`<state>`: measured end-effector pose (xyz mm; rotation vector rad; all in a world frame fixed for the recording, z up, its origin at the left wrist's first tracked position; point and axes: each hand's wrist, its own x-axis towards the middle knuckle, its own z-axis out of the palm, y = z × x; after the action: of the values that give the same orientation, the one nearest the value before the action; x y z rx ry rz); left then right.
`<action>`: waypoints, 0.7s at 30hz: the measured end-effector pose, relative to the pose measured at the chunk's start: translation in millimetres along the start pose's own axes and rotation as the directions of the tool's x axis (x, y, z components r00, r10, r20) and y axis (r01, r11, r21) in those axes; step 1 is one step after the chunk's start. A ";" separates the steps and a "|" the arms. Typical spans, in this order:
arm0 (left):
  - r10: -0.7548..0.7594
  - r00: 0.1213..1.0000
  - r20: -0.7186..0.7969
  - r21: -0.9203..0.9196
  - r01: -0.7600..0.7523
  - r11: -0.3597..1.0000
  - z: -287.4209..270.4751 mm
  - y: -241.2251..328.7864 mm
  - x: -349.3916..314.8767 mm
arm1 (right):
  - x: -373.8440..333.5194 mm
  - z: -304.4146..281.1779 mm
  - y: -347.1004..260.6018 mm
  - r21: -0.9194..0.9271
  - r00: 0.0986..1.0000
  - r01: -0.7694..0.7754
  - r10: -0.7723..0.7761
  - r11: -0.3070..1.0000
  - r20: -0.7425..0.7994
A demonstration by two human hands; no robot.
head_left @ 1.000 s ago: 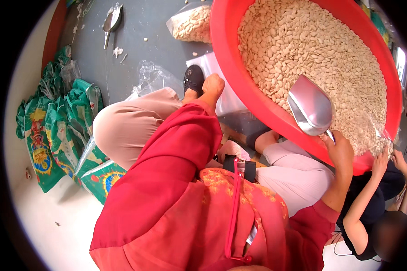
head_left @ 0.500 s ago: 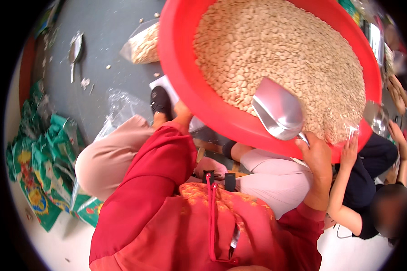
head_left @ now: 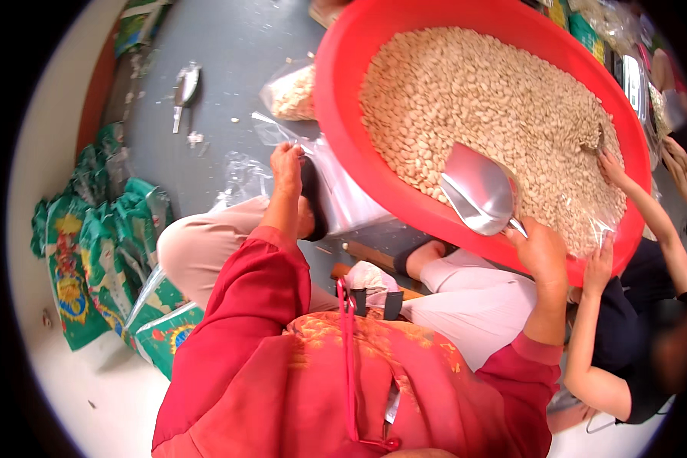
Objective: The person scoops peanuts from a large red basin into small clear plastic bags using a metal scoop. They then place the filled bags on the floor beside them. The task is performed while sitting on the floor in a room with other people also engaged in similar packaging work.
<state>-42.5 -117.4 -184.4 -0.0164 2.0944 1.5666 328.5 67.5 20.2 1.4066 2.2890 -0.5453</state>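
My right hand (head_left: pixel 538 248) is closed round the handle of a metal scoop (head_left: pixel 481 191). The scoop is over the near part of a big red tub (head_left: pixel 340 114) heaped with pale flat beans or seeds (head_left: pixel 473 91); nothing shows in its visible hollow. Left of the tub, my left hand (head_left: pixel 286 164) pinches the edge of a clear plastic bag at a stack of flat clear bags (head_left: pixel 340 187) beside my dark shoe. Its fingertips are small, so the exact grip is hard to see. A filled clear bag (head_left: pixel 294 91) leans against the tub's left side.
A co-worker's hands (head_left: pixel 599 263) are at the tub's right, one at a clear bag, the other reaching into the seeds with a scoop. Another metal scoop (head_left: pixel 188 84) lies on the grey floor. Green printed sacks (head_left: pixel 91 259) are piled at left.
My left hand has come into view and reached the clear bags. The scoop stays in my right hand above the seeds. A co-worker's arm now reaches into the tub. The view has shifted.
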 end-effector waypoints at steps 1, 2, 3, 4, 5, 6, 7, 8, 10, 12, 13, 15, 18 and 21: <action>0.088 0.996 -0.009 -0.040 -0.088 0.995 -6.1 30.1 -6.2 | -2.3 0.2 2.7 0.001 1.000 0.005 -0.005 1.000 -0.006; 0.150 0.987 0.054 -0.035 -0.148 0.988 -11.6 59.6 -8.9 | -4.4 2.3 9.3 -0.012 0.999 0.012 -0.012 1.000 -0.037; 0.202 0.972 0.121 -0.037 -0.199 0.979 -15.4 83.7 -13.2 | -6.0 0.2 11.0 -0.018 0.999 0.001 -0.002 1.000 -0.049; 0.281 0.930 0.236 -0.043 -0.279 0.959 -21.9 108.7 -21.6 | -7.7 -4.2 9.5 -0.025 0.998 -0.008 0.007 1.000 -0.058; 0.326 0.894 0.306 -0.031 -0.333 0.942 -17.8 131.6 -29.6 | -8.6 -5.4 13.4 -0.028 0.997 -0.030 0.028 0.999 -0.067; 0.357 0.858 0.370 -0.025 -0.375 0.927 -14.7 149.0 -39.0 | -7.4 -2.2 17.8 -0.094 0.992 -0.027 0.015 0.995 -0.123; 0.383 0.816 0.433 -0.019 -0.417 0.909 -17.1 167.7 -45.5 | -5.9 -1.6 16.6 -0.143 0.988 -0.008 -0.013 0.990 -0.151; 0.368 0.778 0.509 0.028 -0.442 0.897 -19.7 178.8 -49.3 | -4.9 -2.2 16.7 -0.203 0.985 -0.003 -0.032 0.979 -0.172; 0.318 0.693 0.648 0.120 -0.505 0.855 -25.2 203.8 -55.2 | 3.0 -0.7 10.8 -0.296 0.978 0.018 -0.078 0.955 -0.191; 0.308 0.594 0.743 0.033 -0.492 0.870 2.3 223.9 -67.5 | 15.7 11.5 19.2 -0.365 0.980 -0.015 -0.058 0.931 -0.188; 0.300 0.546 0.782 -0.001 -0.480 0.877 14.1 230.7 -72.3 | 30.6 30.0 24.0 -0.401 0.989 -0.023 -0.038 0.916 -0.142; 0.192 0.542 0.818 -0.009 -0.322 0.947 22.7 226.7 -67.8 | 52.6 59.0 15.7 -0.460 0.997 0.006 -0.043 0.888 -0.071; 0.182 0.472 0.863 -0.051 -0.278 0.959 38.8 215.9 -65.4 | 84.1 82.8 3.2 -0.482 1.000 -0.003 -0.011 0.876 -0.027; 0.213 0.367 0.906 -0.048 -0.409 0.911 48.9 206.5 -62.1 | 74.2 57.4 -22.8 -0.364 0.991 0.075 -0.110 0.928 -0.075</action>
<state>-33.5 -23.3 15.4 1.1337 1.3268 1.0957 284.6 83.4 -64.2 1.1700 2.3861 -0.0733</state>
